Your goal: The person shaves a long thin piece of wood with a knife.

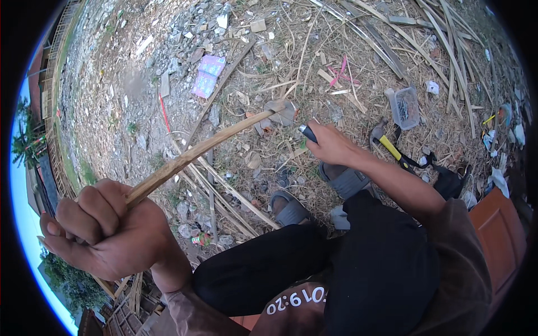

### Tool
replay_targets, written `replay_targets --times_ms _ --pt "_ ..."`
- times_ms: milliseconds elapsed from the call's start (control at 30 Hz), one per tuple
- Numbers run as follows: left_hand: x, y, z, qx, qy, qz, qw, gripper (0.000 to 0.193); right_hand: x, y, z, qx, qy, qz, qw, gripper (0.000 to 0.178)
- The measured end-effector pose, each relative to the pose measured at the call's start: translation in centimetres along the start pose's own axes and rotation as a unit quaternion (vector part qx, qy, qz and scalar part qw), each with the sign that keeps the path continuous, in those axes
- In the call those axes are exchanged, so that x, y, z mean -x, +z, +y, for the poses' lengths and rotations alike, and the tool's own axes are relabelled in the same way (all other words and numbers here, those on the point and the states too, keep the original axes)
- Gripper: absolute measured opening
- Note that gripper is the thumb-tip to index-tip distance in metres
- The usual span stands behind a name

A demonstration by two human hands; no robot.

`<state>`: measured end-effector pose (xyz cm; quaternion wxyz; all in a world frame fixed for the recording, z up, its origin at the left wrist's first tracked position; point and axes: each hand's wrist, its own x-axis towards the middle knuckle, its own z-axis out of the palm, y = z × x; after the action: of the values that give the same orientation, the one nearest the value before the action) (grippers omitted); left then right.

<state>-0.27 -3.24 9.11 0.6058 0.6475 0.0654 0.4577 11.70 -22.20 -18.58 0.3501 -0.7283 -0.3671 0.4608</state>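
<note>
My left hand (112, 229) is closed around one end of a long, rough wooden stick (202, 148). The stick slants up and to the right, and its far end is near a flat grey piece (284, 112); I cannot tell whether the two are joined. Just right of that end, my right hand (330, 144) is wrapped around a dark-handled tool (307, 133) with a pale, shiny tip. Fingers cover the rest of this tool, so its kind is unclear. It is apart from the stick.
Right of my right hand lie a hammer (386, 143) with a yellow-and-black handle and a clear plastic tub (404, 106) of nails. Wood strips (448, 50), pink string (339, 73) and a purple packet (208, 75) litter the ground. My sandalled feet (288, 207) are below.
</note>
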Motion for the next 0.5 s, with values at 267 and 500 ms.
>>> replay_targets --times_ms 267,500 --pt "-0.2 0.0 -1.0 0.006 0.002 -0.006 1.000 0.026 0.1 -0.1 4.6 0.052 0.060 0.007 0.997 0.023" --pt "-1.0 -0.6 -1.0 -0.041 -0.017 0.060 0.997 0.026 1.2 -1.9 2.3 -0.076 0.121 -0.047 0.989 0.024"
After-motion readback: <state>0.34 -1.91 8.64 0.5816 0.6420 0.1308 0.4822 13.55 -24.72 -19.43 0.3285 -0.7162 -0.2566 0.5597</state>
